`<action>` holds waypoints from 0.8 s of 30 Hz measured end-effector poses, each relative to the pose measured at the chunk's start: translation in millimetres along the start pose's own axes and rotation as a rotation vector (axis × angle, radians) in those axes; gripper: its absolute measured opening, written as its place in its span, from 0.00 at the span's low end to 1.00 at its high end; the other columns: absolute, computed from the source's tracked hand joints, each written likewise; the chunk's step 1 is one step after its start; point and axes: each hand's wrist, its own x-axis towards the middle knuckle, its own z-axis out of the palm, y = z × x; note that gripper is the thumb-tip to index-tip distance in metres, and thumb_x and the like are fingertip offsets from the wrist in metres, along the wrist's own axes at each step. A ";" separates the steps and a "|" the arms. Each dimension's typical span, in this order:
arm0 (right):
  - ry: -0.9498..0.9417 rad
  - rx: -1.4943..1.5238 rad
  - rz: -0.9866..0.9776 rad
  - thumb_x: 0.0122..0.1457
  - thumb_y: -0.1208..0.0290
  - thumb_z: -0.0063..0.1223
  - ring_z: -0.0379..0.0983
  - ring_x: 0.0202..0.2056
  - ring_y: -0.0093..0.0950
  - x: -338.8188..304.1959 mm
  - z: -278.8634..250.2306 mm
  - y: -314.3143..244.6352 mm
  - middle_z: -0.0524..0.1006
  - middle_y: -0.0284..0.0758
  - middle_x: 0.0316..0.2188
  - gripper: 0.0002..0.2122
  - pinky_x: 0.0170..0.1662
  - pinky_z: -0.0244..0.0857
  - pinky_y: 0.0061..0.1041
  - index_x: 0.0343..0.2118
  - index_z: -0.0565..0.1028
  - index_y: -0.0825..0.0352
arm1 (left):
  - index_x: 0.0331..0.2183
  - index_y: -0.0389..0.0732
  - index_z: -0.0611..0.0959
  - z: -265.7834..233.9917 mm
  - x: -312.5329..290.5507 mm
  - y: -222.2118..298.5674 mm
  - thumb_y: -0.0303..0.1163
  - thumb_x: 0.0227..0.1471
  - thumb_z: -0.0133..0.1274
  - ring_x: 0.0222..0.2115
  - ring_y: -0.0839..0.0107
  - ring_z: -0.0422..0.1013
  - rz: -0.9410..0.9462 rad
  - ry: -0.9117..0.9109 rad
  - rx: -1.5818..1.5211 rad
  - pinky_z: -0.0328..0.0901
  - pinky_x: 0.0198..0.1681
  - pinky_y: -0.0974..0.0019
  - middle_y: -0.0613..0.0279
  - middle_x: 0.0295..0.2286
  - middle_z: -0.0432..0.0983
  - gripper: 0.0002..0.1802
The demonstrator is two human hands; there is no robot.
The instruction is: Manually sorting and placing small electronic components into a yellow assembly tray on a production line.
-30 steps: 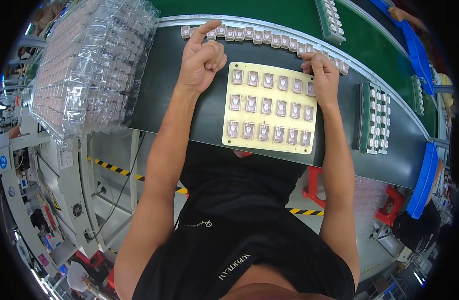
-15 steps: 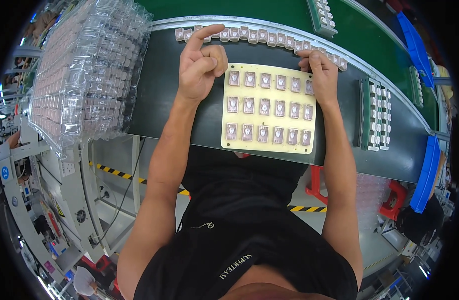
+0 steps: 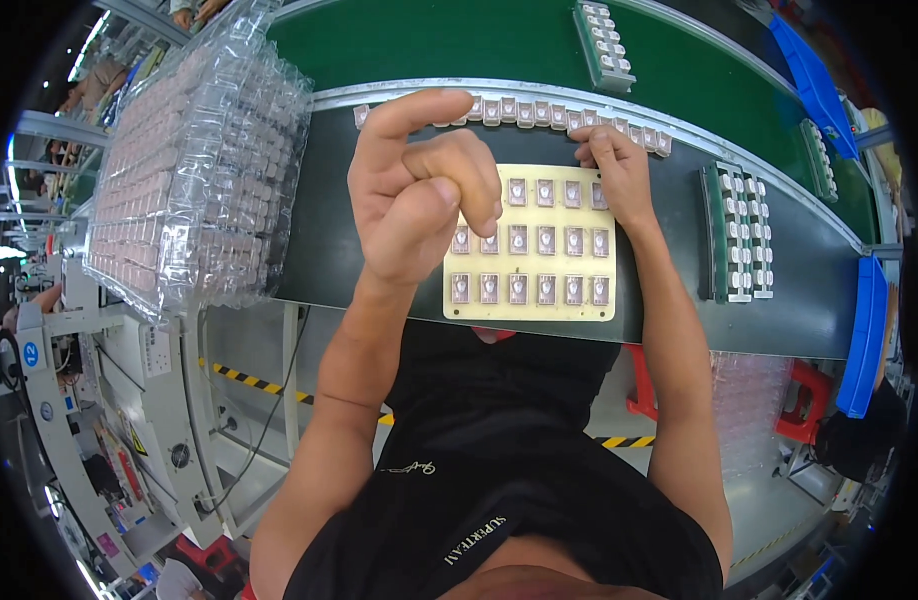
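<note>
My left hand is raised over the upper left part of a cream tray. Its index finger is hooked out apart, while the other fingers curl in with the thumb against them; whatever they might hold is hidden. Small clear-and-pinkish block-shaped parts sit in the tray's pockets in three rows, some covered by my left hand. Near the tray's upper right corner, my right hand has its fingers bent together beside a line of similar small parts. I cannot make out anything between those fingertips.
Clear plastic trays filled with parts are stacked high at the left. A green rack of white parts stands on the dark table at right. Another rack is on the green belt beyond a metal rail. Blue bins line the right side.
My left hand has come nearer and right, now covering the tray's upper left pockets, its index finger more hooked. My right hand stays by the line of parts. The whole view has shifted slightly.
</note>
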 end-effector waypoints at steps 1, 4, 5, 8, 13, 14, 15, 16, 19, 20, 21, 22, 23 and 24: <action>0.008 0.003 -0.007 0.67 0.60 0.46 0.68 0.29 0.17 0.3 -0.8 1.5 0.75 0.28 0.25 0.17 0.36 0.64 0.18 0.38 0.80 0.70 | 0.56 0.24 0.61 1.5 0.2 0.7 0.20 0.47 0.40 0.20 0.69 0.67 0.001 0.002 -0.002 0.65 0.27 0.67 0.53 0.17 0.73 0.32; -0.005 -0.001 -0.005 0.67 0.60 0.46 0.68 0.29 0.17 2.0 -2.1 2.7 0.75 0.28 0.25 0.17 0.35 0.64 0.18 0.38 0.80 0.70 | 0.56 0.24 0.59 5.8 0.7 3.2 0.20 0.46 0.40 0.20 0.68 0.67 -0.002 0.003 0.004 0.65 0.27 0.66 0.52 0.18 0.73 0.33; -0.004 -0.001 -0.009 0.67 0.60 0.46 0.68 0.29 0.16 2.1 -1.9 1.8 0.75 0.28 0.25 0.17 0.35 0.64 0.18 0.38 0.80 0.70 | 0.56 0.25 0.59 6.7 1.1 4.0 0.20 0.46 0.40 0.20 0.68 0.67 -0.007 0.007 0.009 0.65 0.27 0.66 0.52 0.18 0.73 0.33; -0.006 0.000 -0.014 0.67 0.59 0.46 0.68 0.29 0.16 3.0 -0.9 2.1 0.75 0.27 0.25 0.17 0.35 0.64 0.18 0.38 0.79 0.70 | 0.56 0.25 0.59 8.8 1.8 7.3 0.20 0.45 0.40 0.20 0.68 0.67 -0.005 0.001 0.015 0.66 0.27 0.66 0.52 0.17 0.73 0.34; -0.003 -0.011 -0.009 0.67 0.59 0.46 0.68 0.29 0.16 2.2 -1.6 3.5 0.75 0.27 0.25 0.17 0.35 0.64 0.18 0.38 0.80 0.70 | 0.56 0.25 0.59 8.8 0.8 7.6 0.20 0.44 0.40 0.19 0.69 0.67 -0.009 0.008 0.036 0.65 0.27 0.67 0.53 0.17 0.73 0.34; 0.002 -0.019 0.002 0.67 0.59 0.46 0.68 0.29 0.16 1.4 -3.0 5.0 0.75 0.27 0.25 0.17 0.35 0.64 0.18 0.38 0.80 0.70 | 0.56 0.25 0.59 8.3 1.0 5.6 0.20 0.44 0.39 0.19 0.69 0.67 -0.011 0.010 0.036 0.65 0.26 0.67 0.53 0.17 0.73 0.34; 0.002 -0.021 0.003 0.67 0.59 0.46 0.68 0.29 0.16 1.3 -2.6 4.5 0.75 0.27 0.25 0.17 0.35 0.64 0.18 0.38 0.80 0.70 | 0.56 0.25 0.59 9.3 0.4 6.9 0.20 0.44 0.39 0.19 0.69 0.67 -0.009 0.010 0.039 0.65 0.26 0.67 0.53 0.17 0.73 0.34; 0.000 -0.020 0.002 0.67 0.59 0.46 0.68 0.29 0.16 1.0 -2.2 4.3 0.75 0.27 0.25 0.17 0.35 0.64 0.18 0.38 0.80 0.70 | 0.56 0.25 0.59 10.5 -0.4 8.0 0.20 0.45 0.40 0.19 0.69 0.67 -0.010 0.016 0.041 0.64 0.26 0.67 0.54 0.17 0.73 0.34; -0.004 -0.019 -0.002 0.67 0.58 0.46 0.68 0.29 0.16 1.2 -1.1 3.6 0.75 0.28 0.25 0.18 0.35 0.64 0.18 0.38 0.80 0.69 | 0.56 0.26 0.60 11.5 -1.8 9.0 0.21 0.46 0.42 0.18 0.71 0.66 -0.004 0.021 0.041 0.63 0.25 0.68 0.56 0.16 0.72 0.33; -0.005 -0.025 -0.004 0.67 0.58 0.46 0.68 0.29 0.16 1.3 -0.8 3.1 0.75 0.28 0.25 0.18 0.35 0.64 0.18 0.38 0.80 0.69 | 0.56 0.26 0.61 11.6 -2.3 8.9 0.21 0.47 0.43 0.18 0.72 0.66 0.003 0.019 0.038 0.62 0.25 0.68 0.58 0.16 0.72 0.32; -0.004 -0.033 -0.006 0.67 0.57 0.46 0.68 0.29 0.17 1.8 -0.9 2.9 0.75 0.28 0.25 0.18 0.35 0.65 0.18 0.38 0.80 0.69 | 0.56 0.26 0.61 11.2 -2.4 8.0 0.21 0.47 0.43 0.18 0.72 0.66 0.002 0.020 0.037 0.62 0.25 0.68 0.58 0.16 0.72 0.32; -0.004 -0.033 -0.005 0.67 0.57 0.46 0.68 0.29 0.17 2.1 -1.0 3.1 0.75 0.28 0.25 0.18 0.35 0.65 0.18 0.38 0.80 0.69 | 0.56 0.26 0.62 10.8 -2.5 6.9 0.21 0.48 0.44 0.17 0.73 0.65 0.025 0.005 0.041 0.61 0.24 0.68 0.59 0.15 0.71 0.31; -0.005 -0.035 -0.006 0.67 0.57 0.46 0.68 0.29 0.17 2.4 -1.1 3.4 0.75 0.28 0.25 0.18 0.35 0.65 0.18 0.38 0.80 0.69 | 0.55 0.27 0.63 10.1 -2.7 6.0 0.21 0.49 0.45 0.17 0.74 0.65 0.048 -0.010 0.044 0.61 0.24 0.69 0.60 0.15 0.71 0.30; -0.006 -0.036 -0.007 0.67 0.57 0.46 0.68 0.29 0.17 2.7 -1.4 3.6 0.75 0.28 0.25 0.18 0.35 0.65 0.18 0.38 0.80 0.69 | 0.55 0.27 0.63 7.7 -2.9 6.2 0.21 0.49 0.45 0.17 0.74 0.65 0.047 -0.010 0.043 0.61 0.24 0.69 0.60 0.15 0.71 0.30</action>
